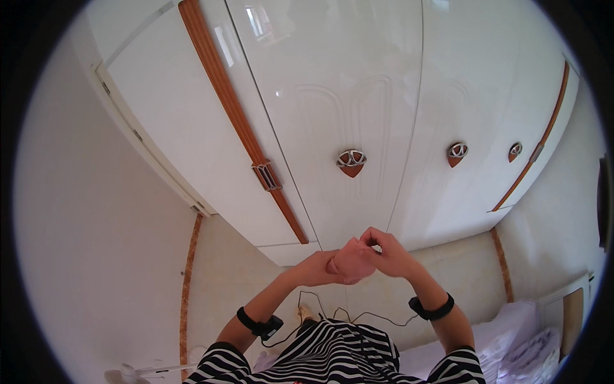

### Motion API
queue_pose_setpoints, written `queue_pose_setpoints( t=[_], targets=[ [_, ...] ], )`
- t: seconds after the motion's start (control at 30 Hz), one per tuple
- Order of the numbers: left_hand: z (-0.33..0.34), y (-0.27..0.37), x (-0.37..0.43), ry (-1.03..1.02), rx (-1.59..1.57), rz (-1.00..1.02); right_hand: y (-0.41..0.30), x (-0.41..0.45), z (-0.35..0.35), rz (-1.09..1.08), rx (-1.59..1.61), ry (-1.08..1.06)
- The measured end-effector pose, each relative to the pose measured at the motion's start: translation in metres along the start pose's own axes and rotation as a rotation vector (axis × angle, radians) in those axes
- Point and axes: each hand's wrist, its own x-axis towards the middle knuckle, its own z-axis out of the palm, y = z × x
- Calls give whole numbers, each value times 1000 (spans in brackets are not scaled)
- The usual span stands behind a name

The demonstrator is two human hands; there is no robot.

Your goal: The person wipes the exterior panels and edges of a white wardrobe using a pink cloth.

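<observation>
Out in front of my striped shirt, a small bundled pink item (352,264), which looks like soft cloth, is held up between my two hands. My left hand (317,269) wraps around its left side, with the fingers partly hidden by it. At its upper right edge, my right hand (389,253) pinches it between thumb and fingers. Its exact kind cannot be told from this view. Each forearm wears a black strap; the left one carries a small black device (268,329), and the right one another device (419,307).
A glossy white wardrobe (326,120) with brown and metal handles (351,163) stands ahead. Thin black cables (379,314) hang near my waist above the pale tiled floor (230,259). To the lower right is a bed with lilac bedding (513,331); a white wall (96,216) rises on the left.
</observation>
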Motion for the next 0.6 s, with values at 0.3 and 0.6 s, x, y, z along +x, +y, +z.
queue_pose_setpoints(
  t=[0.3, 0.6],
  targets=[
    [-7, 11, -20, 316, -176, -104, -1, -1, -23, 23, 0, 184],
    [-24, 10, -18, 57, -76, -75, -6, 0, -7, -73, 243, 224]
  ],
)
